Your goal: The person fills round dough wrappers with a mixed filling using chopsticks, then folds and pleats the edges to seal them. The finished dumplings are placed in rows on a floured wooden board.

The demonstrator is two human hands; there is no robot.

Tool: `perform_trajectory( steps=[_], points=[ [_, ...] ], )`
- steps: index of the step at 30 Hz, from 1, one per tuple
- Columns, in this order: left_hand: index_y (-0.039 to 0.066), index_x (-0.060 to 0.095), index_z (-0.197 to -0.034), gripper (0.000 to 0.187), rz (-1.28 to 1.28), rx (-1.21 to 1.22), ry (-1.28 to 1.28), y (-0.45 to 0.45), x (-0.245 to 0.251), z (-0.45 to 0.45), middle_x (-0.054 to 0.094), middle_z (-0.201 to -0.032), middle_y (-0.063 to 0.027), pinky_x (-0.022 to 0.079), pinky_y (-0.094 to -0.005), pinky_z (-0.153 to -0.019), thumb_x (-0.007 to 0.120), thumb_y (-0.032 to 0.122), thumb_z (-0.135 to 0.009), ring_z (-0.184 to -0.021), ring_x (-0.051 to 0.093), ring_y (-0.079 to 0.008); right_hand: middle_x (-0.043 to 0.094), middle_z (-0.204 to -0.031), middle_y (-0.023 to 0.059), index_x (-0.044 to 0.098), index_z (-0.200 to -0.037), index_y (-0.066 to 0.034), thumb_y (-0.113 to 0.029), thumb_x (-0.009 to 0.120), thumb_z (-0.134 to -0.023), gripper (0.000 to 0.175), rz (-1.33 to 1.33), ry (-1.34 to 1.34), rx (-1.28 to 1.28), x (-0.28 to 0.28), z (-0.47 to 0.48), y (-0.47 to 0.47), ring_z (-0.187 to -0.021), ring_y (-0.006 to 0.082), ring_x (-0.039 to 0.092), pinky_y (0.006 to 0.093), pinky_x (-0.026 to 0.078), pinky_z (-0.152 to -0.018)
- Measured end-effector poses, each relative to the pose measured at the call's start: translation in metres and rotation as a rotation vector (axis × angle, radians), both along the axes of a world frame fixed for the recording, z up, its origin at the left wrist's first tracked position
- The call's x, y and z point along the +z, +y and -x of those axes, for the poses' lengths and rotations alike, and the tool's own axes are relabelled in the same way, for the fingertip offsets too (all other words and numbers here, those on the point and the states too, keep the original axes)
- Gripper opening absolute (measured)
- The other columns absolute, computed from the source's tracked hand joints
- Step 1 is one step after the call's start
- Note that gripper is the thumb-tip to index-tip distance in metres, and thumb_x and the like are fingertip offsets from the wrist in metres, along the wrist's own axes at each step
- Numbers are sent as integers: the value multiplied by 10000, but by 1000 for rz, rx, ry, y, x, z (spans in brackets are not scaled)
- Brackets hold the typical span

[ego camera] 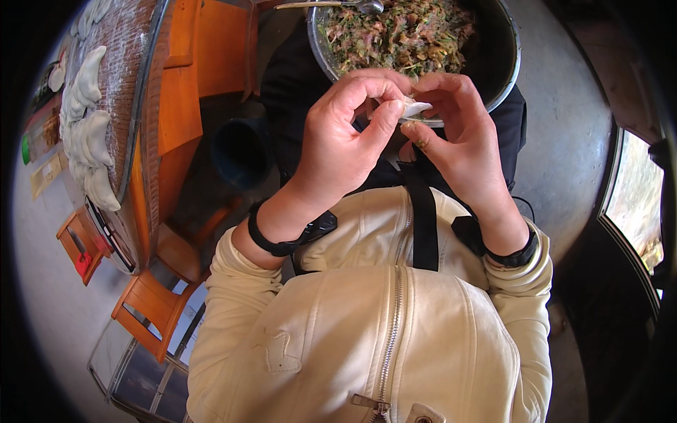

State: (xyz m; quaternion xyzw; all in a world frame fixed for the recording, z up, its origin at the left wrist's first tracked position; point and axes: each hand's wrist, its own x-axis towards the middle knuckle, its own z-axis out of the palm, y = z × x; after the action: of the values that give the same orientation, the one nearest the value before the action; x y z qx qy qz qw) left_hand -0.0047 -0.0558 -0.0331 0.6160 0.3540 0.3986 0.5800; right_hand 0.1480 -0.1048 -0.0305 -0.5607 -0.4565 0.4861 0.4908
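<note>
Between my hands, at the near rim of a metal bowl (pixel 515 63), is a small white dough dumpling (pixel 415 108). My left hand (pixel 344 137) pinches it between thumb and index finger. My right hand (pixel 465 137) curves round its other side, fingers behind it and thumb just below; whether these fingers press on the dough cannot be told. The bowl holds chopped filling (pixel 396 39) of meat and greens, and a metal spoon (pixel 370 6) lies across its far edge. Folded dumplings (pixel 87 132) lie in overlapping rows on a floured board at the left.
The floured board (pixel 124 69) rests on a round table at the left. Wooden chairs (pixel 153 301) stand around it, and a dark bucket (pixel 240 153) is on the floor between table and legs. A jar with a green lid (pixel 31 148) is beyond the dumplings.
</note>
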Motion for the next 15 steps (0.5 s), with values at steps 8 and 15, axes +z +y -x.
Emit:
perform_trajectory(
  steps=[8,15],
  points=[
    [24,642,-930,176,-117,94,-5,1,2,-3,588,-1051,-105,468,-315,-856,718,57,-774,-985,586,-219,598,-926,31,517,-1046,3,19,634,-841,237,101,282,-10,6,2,-1,-779,61,560,188,474,-637],
    [22,648,-888,188,-306,178,138,2,0,2,606,-942,-81,484,-319,-789,740,16,-724,-911,586,-213,607,-903,15,544,-1045,-7,-34,676,-830,254,71,201,-63,3,3,0,-793,34,553,168,473,-642]
  ],
)
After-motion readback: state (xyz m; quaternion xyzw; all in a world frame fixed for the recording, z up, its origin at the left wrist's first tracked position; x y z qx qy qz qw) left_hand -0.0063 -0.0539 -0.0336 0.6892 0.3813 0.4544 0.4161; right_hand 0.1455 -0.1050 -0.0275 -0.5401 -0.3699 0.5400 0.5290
